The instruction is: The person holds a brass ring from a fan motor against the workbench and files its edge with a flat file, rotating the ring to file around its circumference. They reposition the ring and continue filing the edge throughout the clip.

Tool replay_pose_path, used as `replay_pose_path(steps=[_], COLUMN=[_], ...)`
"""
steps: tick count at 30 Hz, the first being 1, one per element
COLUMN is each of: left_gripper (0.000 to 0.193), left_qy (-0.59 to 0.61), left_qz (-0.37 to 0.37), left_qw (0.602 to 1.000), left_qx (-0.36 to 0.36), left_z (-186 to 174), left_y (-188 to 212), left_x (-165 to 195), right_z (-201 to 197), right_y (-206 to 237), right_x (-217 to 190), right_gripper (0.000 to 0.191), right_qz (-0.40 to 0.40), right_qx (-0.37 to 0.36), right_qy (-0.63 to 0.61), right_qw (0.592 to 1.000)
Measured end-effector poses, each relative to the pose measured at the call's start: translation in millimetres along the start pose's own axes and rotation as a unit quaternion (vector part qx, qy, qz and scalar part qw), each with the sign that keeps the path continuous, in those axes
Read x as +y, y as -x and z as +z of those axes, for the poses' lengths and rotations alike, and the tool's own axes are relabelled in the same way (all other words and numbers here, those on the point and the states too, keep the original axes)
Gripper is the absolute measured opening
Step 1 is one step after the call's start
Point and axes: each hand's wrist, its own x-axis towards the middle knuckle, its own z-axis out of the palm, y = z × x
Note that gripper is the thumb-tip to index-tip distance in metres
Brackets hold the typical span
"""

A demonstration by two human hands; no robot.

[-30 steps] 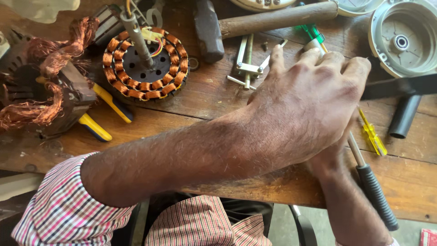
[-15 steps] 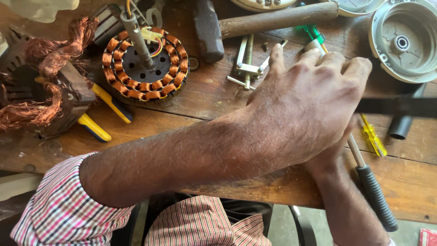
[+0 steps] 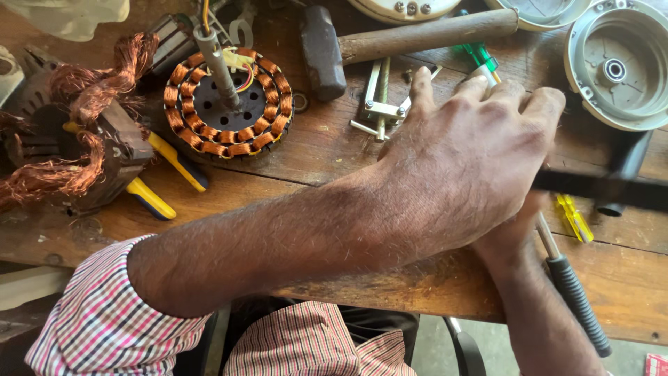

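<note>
Taking the round copper-wound stator [image 3: 228, 104] as the landmark: left of it lies a torn motor core with loose copper wire [image 3: 66, 150], and right of it a hammer [image 3: 390, 38]. Further right, the left hand [image 3: 466, 167] is curled over a long dark bar [image 3: 605, 189] and covers the right hand [image 3: 511, 233]. Its grip I cannot tell, nor the right hand's. The bar looks stiff, thin and probably smooth, so I judge it best held near the hands. A black-handled screwdriver [image 3: 574, 292] lies below.
</note>
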Motion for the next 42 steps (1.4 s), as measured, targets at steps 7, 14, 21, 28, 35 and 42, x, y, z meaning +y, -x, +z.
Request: replay_pose_path(steps=[7,14,21,28,35,42], left_gripper=[0.038,0.034,0.034,0.034,0.024,0.024], left_qy=[0.012,-0.005,-0.002,0.009,-0.059,-0.032], left_qz=[0.004,0.003,-0.005,-0.018,0.006,0.035], left_qw=[1.000,1.000,1.000,1.000,0.994,0.998], left_qx=[0.014,0.017,0.003,-0.012,-0.095,-0.038], left_z=[1,0,4,1,-28,-37], left_y=[2,1,1,-5,-1,-1], left_x=[0,0,0,-4,-9,-17], right_z=[0,1,2,3,7,9], right_y=[-2,-1,-2,-7,-10,-8], right_x=[0,-2,-2,-5,-5,-8], right_gripper=[0.041,0.040,0.040,0.040,0.031,0.032], right_qz=[-0.001,-0.005,-0.002,0.007,0.000,0.024], right_qx=[-0.001,-0.006,-0.003,0.004,0.037,0.040], right_qy=[0.001,0.002,0.000,-0.018,0.079,-0.026], right_qw=[1.000,1.000,1.000,1.000,0.996,0.999])
